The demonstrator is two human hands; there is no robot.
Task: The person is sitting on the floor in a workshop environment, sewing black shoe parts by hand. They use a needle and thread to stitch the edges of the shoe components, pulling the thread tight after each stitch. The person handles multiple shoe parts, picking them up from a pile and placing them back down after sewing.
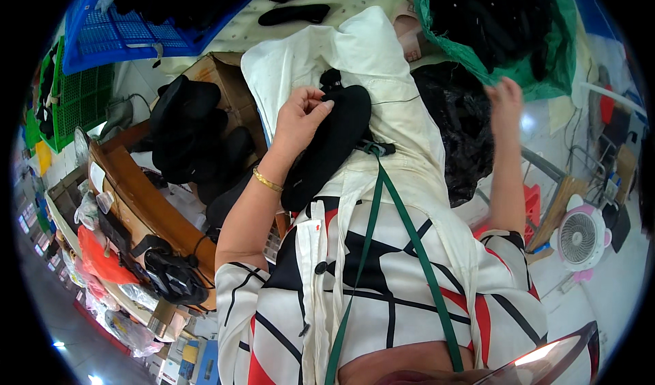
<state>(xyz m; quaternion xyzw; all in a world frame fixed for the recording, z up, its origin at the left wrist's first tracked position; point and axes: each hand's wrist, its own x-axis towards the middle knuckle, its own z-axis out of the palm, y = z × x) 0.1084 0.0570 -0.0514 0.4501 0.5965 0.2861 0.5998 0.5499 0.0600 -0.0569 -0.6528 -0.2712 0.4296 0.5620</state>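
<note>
A flat black shoe-sole-shaped piece point(334, 136) lies tilted across my lap on white cloth point(416, 153). Over its upper left edge is my left hand point(306, 115), with thumb and fingers pinched together. What sits between those fingertips is too small to make out. A small dark tool point(376, 147) hangs from a green cord point(377, 194) round my neck and rests beside the piece. My right hand point(505, 97) is raised at the right, close to the rim of a green sack point(563, 57) full of black pieces. Motion blurs its fingers.
At left, black shoe-like pieces point(184, 125) are piled by an open cardboard box point(235, 84). A blue crate point(136, 44) stands far left, with another black piece point(295, 14) beyond my lap. A black plastic bag point(458, 125) and a fan point(580, 235) are at right.
</note>
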